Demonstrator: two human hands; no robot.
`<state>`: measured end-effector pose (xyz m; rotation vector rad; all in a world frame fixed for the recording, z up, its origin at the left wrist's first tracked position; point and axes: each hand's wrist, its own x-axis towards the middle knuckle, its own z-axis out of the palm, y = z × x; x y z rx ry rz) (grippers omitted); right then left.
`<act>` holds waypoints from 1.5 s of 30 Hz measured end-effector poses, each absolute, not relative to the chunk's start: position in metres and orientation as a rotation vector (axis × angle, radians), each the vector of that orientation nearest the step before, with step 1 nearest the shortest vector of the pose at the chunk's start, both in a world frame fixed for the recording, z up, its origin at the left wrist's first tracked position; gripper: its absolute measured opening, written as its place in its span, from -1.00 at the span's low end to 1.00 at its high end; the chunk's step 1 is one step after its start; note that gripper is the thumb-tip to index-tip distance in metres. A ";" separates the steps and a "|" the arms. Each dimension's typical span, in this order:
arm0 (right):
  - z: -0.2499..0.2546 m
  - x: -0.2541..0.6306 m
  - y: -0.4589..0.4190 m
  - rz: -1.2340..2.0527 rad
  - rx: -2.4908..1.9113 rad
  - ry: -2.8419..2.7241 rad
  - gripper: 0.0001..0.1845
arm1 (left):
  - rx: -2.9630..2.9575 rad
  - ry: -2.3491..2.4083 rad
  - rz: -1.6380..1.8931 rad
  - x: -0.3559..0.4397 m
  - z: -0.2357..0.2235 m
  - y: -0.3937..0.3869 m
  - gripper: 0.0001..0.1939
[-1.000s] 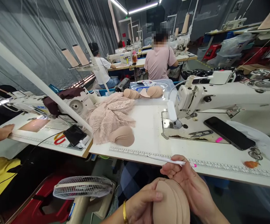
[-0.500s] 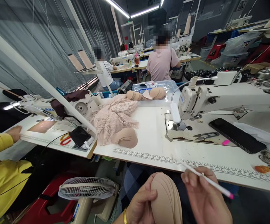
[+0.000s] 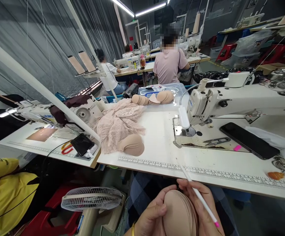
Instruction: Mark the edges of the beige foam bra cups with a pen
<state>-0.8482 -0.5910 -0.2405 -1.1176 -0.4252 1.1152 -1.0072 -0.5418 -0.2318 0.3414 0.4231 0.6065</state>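
In my left hand (image 3: 153, 213) is a fanned stack of beige bra pads (image 3: 178, 211), gripped at its left side above my lap. My right hand (image 3: 201, 200) holds a slim white marking pen (image 3: 198, 196) with a pink end, its thin tip pointing up and away over the table edge. The fingers of that hand lie against the stack's right side, partly hidden behind it. A second pile of beige pads (image 3: 132, 145) rests on the table beside crumpled pink lace fabric (image 3: 119, 119).
A sewing machine (image 3: 221, 101) stands at the right, with thread snips (image 3: 217, 141) and a black phone (image 3: 249, 140) near it. More pads (image 3: 165, 97) sit at the back by a clear plastic bin (image 3: 181, 91). A fan (image 3: 91, 198) stands lower left. A person in yellow (image 3: 7, 193) sits at the left.
My right hand has moved left with the pen and now touches the stack; the pen has turned steeper. At the left, the yellow-sleeved person's hand has left the table edge.
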 end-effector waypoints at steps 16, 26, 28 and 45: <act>-0.221 -0.784 -0.582 1.156 -1.218 -0.685 -0.53 | 0.434 0.412 0.683 -1.021 -0.230 -0.532 -0.41; -0.197 -0.798 -0.570 1.266 -1.072 -0.632 -0.39 | 0.442 0.376 0.726 -1.014 -0.224 -0.532 -0.44; -0.196 -0.797 -0.571 1.201 -1.101 -0.635 -0.41 | 0.438 0.396 0.723 -1.014 -0.222 -0.531 -0.45; -0.207 -0.800 -0.582 1.291 -1.088 -0.742 -0.51 | 0.455 0.445 0.732 -1.011 -0.219 -0.531 -0.41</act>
